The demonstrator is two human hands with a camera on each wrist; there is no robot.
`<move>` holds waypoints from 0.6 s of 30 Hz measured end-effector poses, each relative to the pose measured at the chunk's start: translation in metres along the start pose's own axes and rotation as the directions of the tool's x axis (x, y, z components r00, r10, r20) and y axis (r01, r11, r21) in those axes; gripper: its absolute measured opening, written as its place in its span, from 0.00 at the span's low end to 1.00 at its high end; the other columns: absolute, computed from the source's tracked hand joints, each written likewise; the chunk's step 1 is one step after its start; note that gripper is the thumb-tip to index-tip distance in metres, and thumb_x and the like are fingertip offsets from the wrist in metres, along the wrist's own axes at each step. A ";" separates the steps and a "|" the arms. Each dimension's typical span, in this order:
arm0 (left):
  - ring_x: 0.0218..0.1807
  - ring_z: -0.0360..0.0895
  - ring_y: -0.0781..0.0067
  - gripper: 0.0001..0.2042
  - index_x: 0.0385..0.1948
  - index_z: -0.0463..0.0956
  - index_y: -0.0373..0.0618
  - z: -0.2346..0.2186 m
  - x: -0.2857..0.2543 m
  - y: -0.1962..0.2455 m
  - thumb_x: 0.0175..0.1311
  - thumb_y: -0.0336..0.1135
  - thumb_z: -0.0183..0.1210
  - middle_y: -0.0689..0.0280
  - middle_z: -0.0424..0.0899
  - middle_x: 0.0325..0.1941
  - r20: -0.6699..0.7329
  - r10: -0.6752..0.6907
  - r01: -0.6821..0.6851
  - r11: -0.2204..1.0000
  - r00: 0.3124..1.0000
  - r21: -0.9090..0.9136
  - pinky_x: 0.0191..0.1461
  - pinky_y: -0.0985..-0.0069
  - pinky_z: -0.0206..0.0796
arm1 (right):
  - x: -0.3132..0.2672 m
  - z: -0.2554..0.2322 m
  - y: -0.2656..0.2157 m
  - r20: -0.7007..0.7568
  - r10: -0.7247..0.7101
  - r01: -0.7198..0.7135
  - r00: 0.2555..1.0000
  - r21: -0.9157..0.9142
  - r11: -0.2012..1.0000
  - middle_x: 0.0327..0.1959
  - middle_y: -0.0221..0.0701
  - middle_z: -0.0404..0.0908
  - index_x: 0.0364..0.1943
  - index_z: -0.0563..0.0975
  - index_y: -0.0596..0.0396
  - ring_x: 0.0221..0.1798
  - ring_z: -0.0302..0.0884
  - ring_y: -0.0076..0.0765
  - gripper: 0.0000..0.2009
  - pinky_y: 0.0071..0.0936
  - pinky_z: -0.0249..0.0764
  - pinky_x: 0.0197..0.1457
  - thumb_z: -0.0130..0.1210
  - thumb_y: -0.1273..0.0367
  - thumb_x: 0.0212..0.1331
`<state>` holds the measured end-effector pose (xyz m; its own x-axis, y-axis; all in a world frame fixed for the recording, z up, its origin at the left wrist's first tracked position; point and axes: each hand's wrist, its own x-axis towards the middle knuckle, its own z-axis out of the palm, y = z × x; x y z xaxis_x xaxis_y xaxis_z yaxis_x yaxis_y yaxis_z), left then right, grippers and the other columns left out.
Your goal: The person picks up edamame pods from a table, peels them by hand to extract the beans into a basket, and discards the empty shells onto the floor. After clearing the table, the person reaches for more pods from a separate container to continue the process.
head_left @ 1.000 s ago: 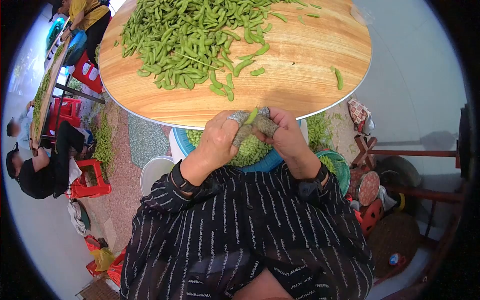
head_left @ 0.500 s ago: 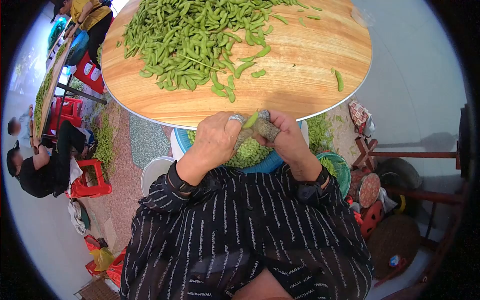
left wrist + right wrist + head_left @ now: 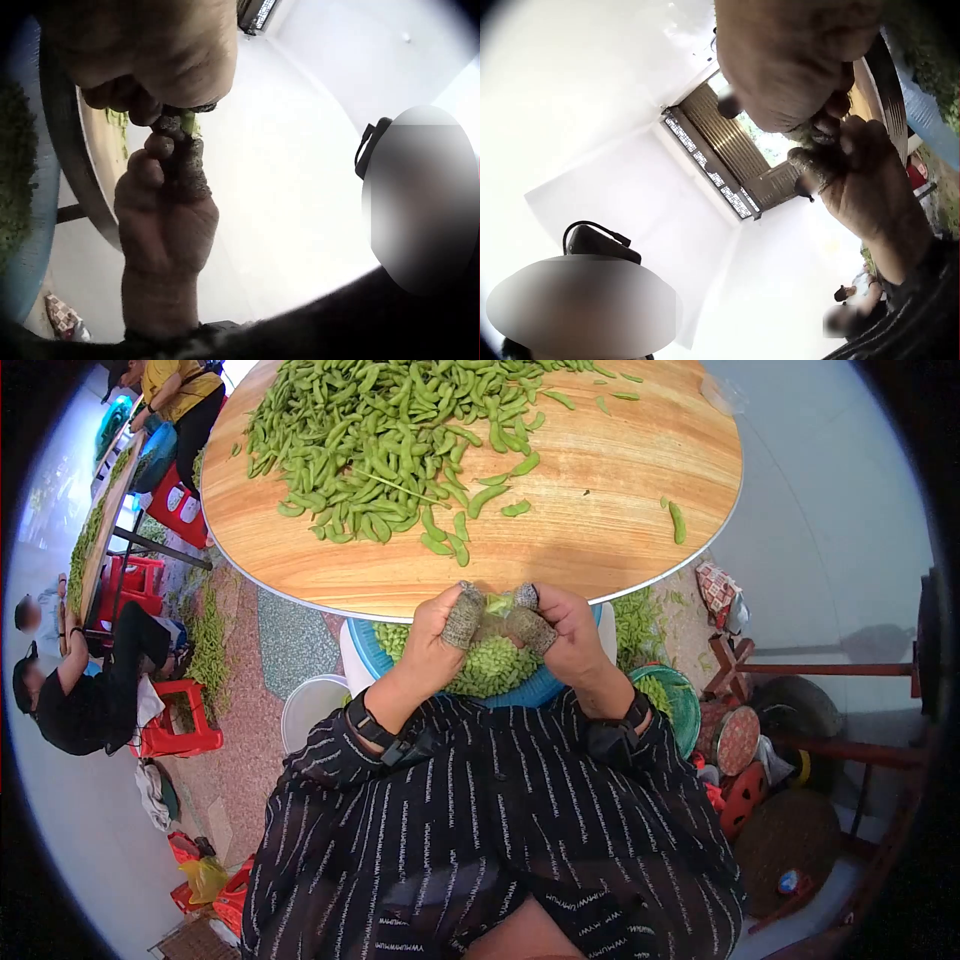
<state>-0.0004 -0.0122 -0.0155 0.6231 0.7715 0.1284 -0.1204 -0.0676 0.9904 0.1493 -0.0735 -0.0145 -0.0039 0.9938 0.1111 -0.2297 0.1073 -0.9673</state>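
Observation:
Both hands meet at the table's near edge, above a blue basin [image 3: 540, 688] of shelled green beans [image 3: 492, 666]. Between their fingertips is a green soybean pod [image 3: 497, 603], pinched from both sides and partly hidden by the fingers. My left hand [image 3: 434, 645] holds it from the left, its thumb in a grey knitted cover lying uppermost. From the right, my right hand [image 3: 575, 640] grips the pod with covered thumb and finger. In the left wrist view a bit of the pod [image 3: 189, 124] shows between the covered fingertips.
A heap of pods [image 3: 390, 450] lies on the round wooden table [image 3: 620, 480]. On the floor stand a white bucket [image 3: 308, 705] at left and a green basket [image 3: 682, 705] at right. Other people sit by a second table [image 3: 100, 550] at far left.
My left hand has turned so its covered thumb faces up. The pod, earlier slanting up between the fingers, now sits lower between both thumbs. My right hand has barely moved.

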 end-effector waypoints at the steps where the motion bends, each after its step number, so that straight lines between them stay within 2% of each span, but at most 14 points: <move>1: 0.23 0.61 0.86 0.11 0.27 0.66 0.41 0.000 0.000 0.000 0.60 0.41 0.46 0.75 0.65 0.20 -0.006 -0.087 0.087 0.993 0.996 -0.075 0.26 0.86 0.56 | 0.000 0.000 0.000 0.006 -0.050 0.050 0.999 -0.044 0.998 0.23 0.21 0.71 0.31 0.72 0.60 0.27 0.66 0.17 0.05 0.15 0.63 0.30 0.49 0.73 0.52; 2: 0.23 0.61 0.86 0.11 0.27 0.66 0.41 -0.001 0.000 -0.002 0.60 0.41 0.46 0.75 0.65 0.20 -0.006 -0.087 0.087 0.993 0.996 -0.076 0.26 0.86 0.56 | 0.001 -0.003 0.002 0.006 -0.050 0.050 0.999 -0.044 0.998 0.23 0.21 0.71 0.31 0.72 0.60 0.27 0.66 0.17 0.05 0.15 0.63 0.30 0.49 0.73 0.52; 4: 0.23 0.61 0.86 0.13 0.28 0.66 0.41 -0.004 0.000 -0.009 0.61 0.43 0.44 0.76 0.64 0.20 0.090 -0.173 0.192 0.935 0.981 -0.298 0.25 0.85 0.56 | 0.002 -0.010 0.009 0.080 -0.191 0.207 0.978 -0.303 0.930 0.24 0.21 0.71 0.31 0.71 0.61 0.28 0.66 0.18 0.05 0.16 0.63 0.31 0.50 0.73 0.52; 5: 0.23 0.61 0.86 0.13 0.28 0.66 0.41 -0.002 0.000 -0.009 0.61 0.43 0.44 0.76 0.64 0.20 0.092 -0.172 0.192 0.935 0.981 -0.299 0.25 0.85 0.56 | 0.001 -0.009 0.009 0.079 -0.192 0.207 0.978 -0.305 0.930 0.24 0.21 0.71 0.31 0.71 0.61 0.28 0.66 0.18 0.05 0.16 0.63 0.31 0.50 0.73 0.52; 7: 0.20 0.65 0.77 0.10 0.27 0.65 0.40 0.001 0.000 -0.004 0.57 0.38 0.49 0.72 0.65 0.18 -0.056 -0.068 0.070 0.997 0.996 0.039 0.23 0.81 0.56 | 0.001 -0.004 0.003 0.000 -0.050 0.050 0.999 -0.092 0.994 0.24 0.22 0.71 0.29 0.72 0.59 0.26 0.66 0.18 0.04 0.15 0.63 0.30 0.50 0.72 0.51; 8: 0.20 0.65 0.77 0.10 0.27 0.65 0.40 0.000 0.001 -0.002 0.57 0.38 0.49 0.72 0.65 0.18 -0.055 -0.066 0.068 0.997 0.996 0.040 0.23 0.81 0.56 | 0.002 -0.004 0.001 -0.001 -0.053 0.053 0.999 -0.092 0.994 0.24 0.22 0.71 0.29 0.72 0.59 0.26 0.66 0.18 0.04 0.15 0.63 0.30 0.50 0.72 0.51; 9: 0.20 0.67 0.70 0.09 0.26 0.66 0.40 -0.002 0.003 -0.001 0.54 0.36 0.51 0.67 0.67 0.18 -0.005 0.198 -0.181 0.907 0.980 0.379 0.23 0.77 0.57 | 0.001 -0.005 -0.001 0.010 0.086 -0.086 0.996 0.071 0.994 0.23 0.22 0.71 0.29 0.72 0.58 0.25 0.66 0.17 0.04 0.14 0.62 0.28 0.50 0.72 0.52; 10: 0.19 0.69 0.63 0.09 0.25 0.67 0.39 -0.004 0.004 0.000 0.50 0.34 0.54 0.62 0.70 0.18 0.130 0.418 -0.396 0.650 0.899 0.649 0.22 0.73 0.59 | 0.001 -0.006 -0.002 0.043 0.218 -0.222 0.975 0.228 0.948 0.23 0.22 0.71 0.29 0.72 0.57 0.24 0.65 0.16 0.04 0.13 0.61 0.27 0.51 0.71 0.52; 11: 0.19 0.69 0.63 0.09 0.25 0.67 0.39 -0.005 0.003 0.000 0.50 0.34 0.54 0.62 0.70 0.18 0.132 0.419 -0.398 0.649 0.898 0.648 0.22 0.73 0.59 | 0.001 -0.006 -0.002 0.042 0.217 -0.221 0.975 0.227 0.949 0.23 0.22 0.71 0.29 0.72 0.57 0.24 0.65 0.16 0.04 0.13 0.61 0.27 0.51 0.71 0.52; 13: 0.22 0.69 0.54 0.10 0.24 0.68 0.39 -0.005 0.002 0.001 0.43 0.33 0.57 0.56 0.70 0.19 0.186 0.388 -0.372 0.486 0.903 0.791 0.23 0.68 0.60 | 0.000 -0.004 -0.003 0.059 0.306 -0.308 0.950 0.343 0.888 0.23 0.22 0.72 0.31 0.72 0.54 0.22 0.64 0.13 0.05 0.09 0.59 0.23 0.50 0.69 0.52; 18: 0.22 0.70 0.57 0.11 0.23 0.68 0.39 -0.006 0.003 -0.001 0.42 0.34 0.58 0.58 0.70 0.18 0.209 0.472 -0.427 0.418 0.856 0.802 0.23 0.68 0.61 | 0.003 -0.001 -0.004 0.132 0.317 -0.343 0.939 0.318 0.884 0.23 0.22 0.71 0.32 0.71 0.54 0.21 0.63 0.12 0.06 0.07 0.57 0.21 0.49 0.68 0.54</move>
<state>-0.0027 -0.0059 -0.0162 0.6382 0.4965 0.5884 0.3036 -0.8646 0.4003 0.1511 -0.0705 -0.0106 -0.2044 0.9636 -0.1723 -0.5113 -0.2552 -0.8206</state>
